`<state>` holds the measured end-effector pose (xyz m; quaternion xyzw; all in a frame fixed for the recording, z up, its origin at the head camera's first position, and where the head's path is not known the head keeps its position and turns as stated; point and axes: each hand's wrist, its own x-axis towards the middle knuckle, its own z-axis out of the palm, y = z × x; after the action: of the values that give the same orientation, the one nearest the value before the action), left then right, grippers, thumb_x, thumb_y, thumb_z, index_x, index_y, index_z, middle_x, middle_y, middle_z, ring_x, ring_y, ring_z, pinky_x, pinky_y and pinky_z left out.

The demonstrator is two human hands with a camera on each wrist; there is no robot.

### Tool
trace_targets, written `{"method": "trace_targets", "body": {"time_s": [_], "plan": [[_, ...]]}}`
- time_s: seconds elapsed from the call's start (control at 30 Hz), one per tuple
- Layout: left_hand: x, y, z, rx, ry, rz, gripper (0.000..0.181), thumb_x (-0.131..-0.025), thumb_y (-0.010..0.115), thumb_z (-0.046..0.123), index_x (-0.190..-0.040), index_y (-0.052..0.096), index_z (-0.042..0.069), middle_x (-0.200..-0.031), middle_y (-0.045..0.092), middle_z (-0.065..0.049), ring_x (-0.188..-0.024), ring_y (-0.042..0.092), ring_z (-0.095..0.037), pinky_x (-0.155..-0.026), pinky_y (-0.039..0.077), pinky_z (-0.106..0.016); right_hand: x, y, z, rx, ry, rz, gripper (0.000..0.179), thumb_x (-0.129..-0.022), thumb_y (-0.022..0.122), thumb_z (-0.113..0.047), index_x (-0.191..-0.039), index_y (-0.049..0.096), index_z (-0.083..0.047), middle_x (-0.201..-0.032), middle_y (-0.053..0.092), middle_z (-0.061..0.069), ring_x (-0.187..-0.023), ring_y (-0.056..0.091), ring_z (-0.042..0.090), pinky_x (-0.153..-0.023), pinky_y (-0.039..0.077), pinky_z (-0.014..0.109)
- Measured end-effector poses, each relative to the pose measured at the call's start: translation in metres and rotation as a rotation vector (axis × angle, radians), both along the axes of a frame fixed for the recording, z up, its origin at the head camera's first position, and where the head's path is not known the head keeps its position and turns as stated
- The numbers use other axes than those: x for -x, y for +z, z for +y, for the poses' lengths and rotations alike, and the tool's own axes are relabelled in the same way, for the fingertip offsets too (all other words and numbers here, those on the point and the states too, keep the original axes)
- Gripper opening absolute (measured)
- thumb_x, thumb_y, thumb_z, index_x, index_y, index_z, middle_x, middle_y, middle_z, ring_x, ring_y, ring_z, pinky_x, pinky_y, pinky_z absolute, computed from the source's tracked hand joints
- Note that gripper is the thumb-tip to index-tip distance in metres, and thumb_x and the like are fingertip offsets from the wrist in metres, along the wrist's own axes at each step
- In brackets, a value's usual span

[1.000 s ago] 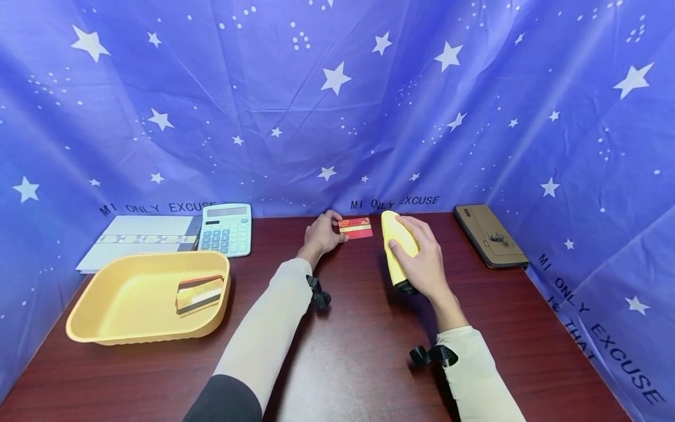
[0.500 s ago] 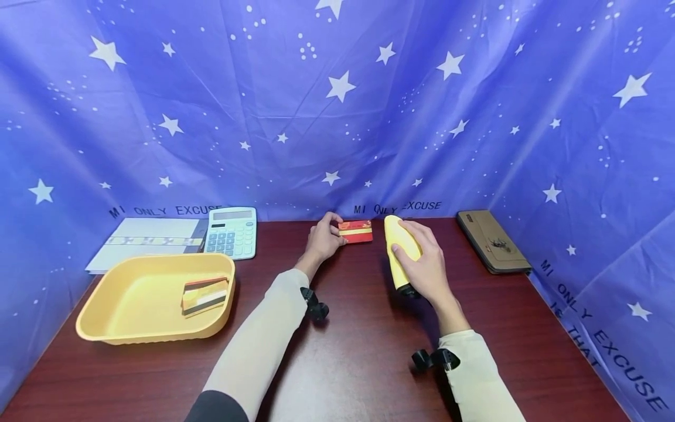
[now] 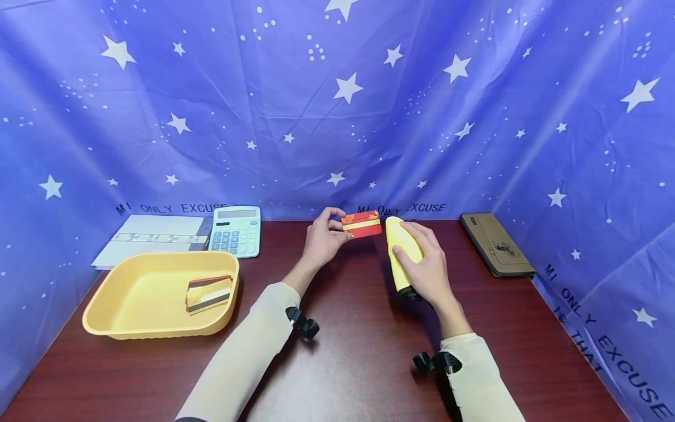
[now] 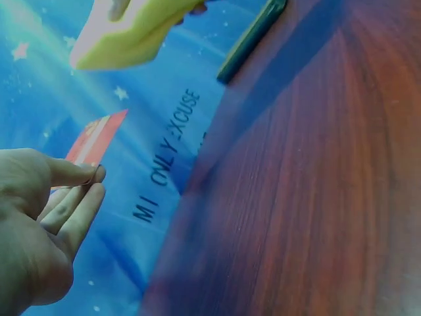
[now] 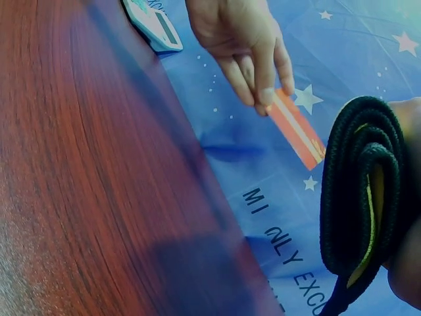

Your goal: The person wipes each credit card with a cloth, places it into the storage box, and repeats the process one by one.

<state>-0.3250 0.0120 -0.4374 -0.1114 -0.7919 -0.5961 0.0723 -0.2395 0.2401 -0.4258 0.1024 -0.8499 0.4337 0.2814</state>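
Observation:
My left hand (image 3: 321, 240) pinches one end of a red bank card (image 3: 362, 224) with a pale gold stripe. In the left wrist view thumb and fingers meet at the edge of the card (image 4: 99, 139), which is held up above the table. My right hand (image 3: 431, 264) grips a rolled yellow cloth (image 3: 402, 249) with a black end, standing tilted just right of the card. The right wrist view shows the roll's black fabric layers (image 5: 358, 191) close up, with a yellow edge inside. The card's far end points toward the cloth.
A yellow plastic basin (image 3: 158, 336) at left has several cards (image 3: 208, 294) in it. Behind it are a light blue calculator (image 3: 235, 231) and a white box (image 3: 153, 228). A brown zip wallet (image 3: 495, 243) lies at the back right. A starry blue curtain (image 3: 295, 88) borders the table (image 3: 348, 351).
My left hand has lifted the red card from the back of the table and drawn it slightly right, toward the cloth. My right hand keeps its grip, nearly still. The view has shifted slightly.

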Motion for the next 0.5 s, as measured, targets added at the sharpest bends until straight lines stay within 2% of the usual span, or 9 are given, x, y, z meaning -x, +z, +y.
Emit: {"method": "trace_targets", "body": {"time_s": [0.23,0.33,0.5], "plan": [[-0.023,0.013,-0.014,-0.144,-0.033,0.033,0.047,-0.082,0.081,-0.004,-0.122,0.064,0.011,-0.098,0.079,-0.016,-0.091,0.079,-0.027,-0.079,0.068,-0.030,-0.001,0.002,-0.002,-0.006,0.006,0.002,0.052,-0.088,0.079,-0.011,-0.138,0.067,-0.017,-0.142,0.061,0.008,-0.124,0.057,0.023,-0.086,0.043,0.015],[-0.031,0.019,-0.024,-0.167,-0.045,0.057,0.046,-0.083,0.079,-0.004,-0.123,0.064,0.012,-0.098,0.079,-0.016,-0.090,0.079,-0.026,-0.080,0.068,-0.029,-0.003,0.005,-0.005,-0.011,0.012,-0.001,0.052,-0.088,0.079,-0.011,-0.139,0.066,-0.018,-0.143,0.061,0.008,-0.123,0.058,0.023,-0.085,0.044,0.015],[-0.048,0.026,-0.040,-0.142,-0.072,0.083,0.047,-0.085,0.078,-0.003,-0.126,0.063,0.013,-0.100,0.079,-0.016,-0.090,0.079,-0.026,-0.081,0.067,-0.028,-0.007,0.008,-0.010,-0.023,0.025,0.008,0.053,-0.087,0.080,-0.011,-0.138,0.066,-0.018,-0.143,0.061,0.006,-0.123,0.058,0.024,-0.085,0.045,0.015]]}}
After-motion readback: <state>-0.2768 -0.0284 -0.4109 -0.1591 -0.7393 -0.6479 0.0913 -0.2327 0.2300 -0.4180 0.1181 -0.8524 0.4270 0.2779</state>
